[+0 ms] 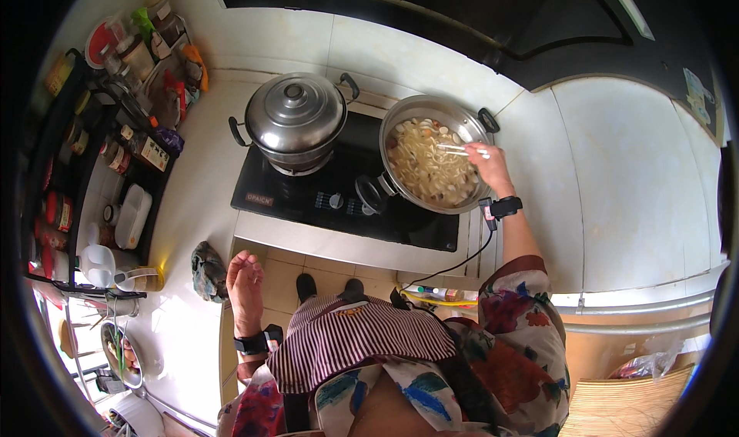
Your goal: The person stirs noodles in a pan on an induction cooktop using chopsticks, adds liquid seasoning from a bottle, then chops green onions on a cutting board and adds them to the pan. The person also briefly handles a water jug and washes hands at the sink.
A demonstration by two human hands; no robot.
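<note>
My right hand (486,161) grips a pair of white chopsticks (453,148) over a wide steel pot (404,113). Their tips reach into noodles (430,160) in pale broth, with white slices and darker pieces among them. The pot stands on the right side of a black gas stove (277,197), one black handle towards the front. My left hand (245,272) is raised before the counter's edge, its fingers loosely curled, and I see nothing in it. Close to that hand, a dark patterned cloth (209,271) lies crumpled on the counter.
A lidded steel pot (295,111) occupies the left burner. On the left, a black rack (86,183) holds jars and bottles, with an oil jug (141,278) by its end. A bowl of vegetables (124,353) sits lower left. The dark range hood (404,10) overhangs the back wall.
</note>
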